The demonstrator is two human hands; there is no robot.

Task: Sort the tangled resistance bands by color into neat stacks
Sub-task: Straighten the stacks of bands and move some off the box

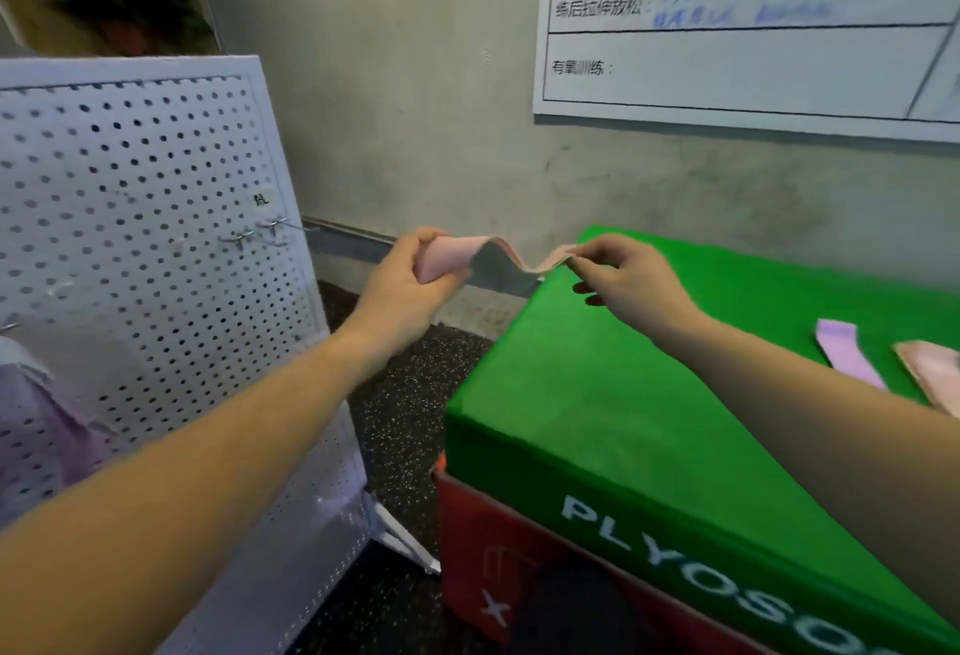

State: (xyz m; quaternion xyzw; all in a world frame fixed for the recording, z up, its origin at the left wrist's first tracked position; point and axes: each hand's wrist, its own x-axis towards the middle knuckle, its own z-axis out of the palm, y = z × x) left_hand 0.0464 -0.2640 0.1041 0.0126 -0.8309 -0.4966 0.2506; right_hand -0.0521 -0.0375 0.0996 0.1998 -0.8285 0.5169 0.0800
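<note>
Both hands hold one pink band (498, 252) in the air just beyond the green plyo box (649, 394): left hand (410, 280) grips one end, right hand (623, 275) pinches the other. It is being straightened; next it likely belongs on the pink stack (932, 368) on that box, beside the purple band (847, 350)

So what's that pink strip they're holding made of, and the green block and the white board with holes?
Pink band: looks like soft woven elastic fabric, matte; it sags in a wave between both hands. Green block: probably foam under smooth vinyl, slightly shiny, with printed lettering. Pegboard: seemingly white painted metal, evenly punched, with wire hooks.
</note>
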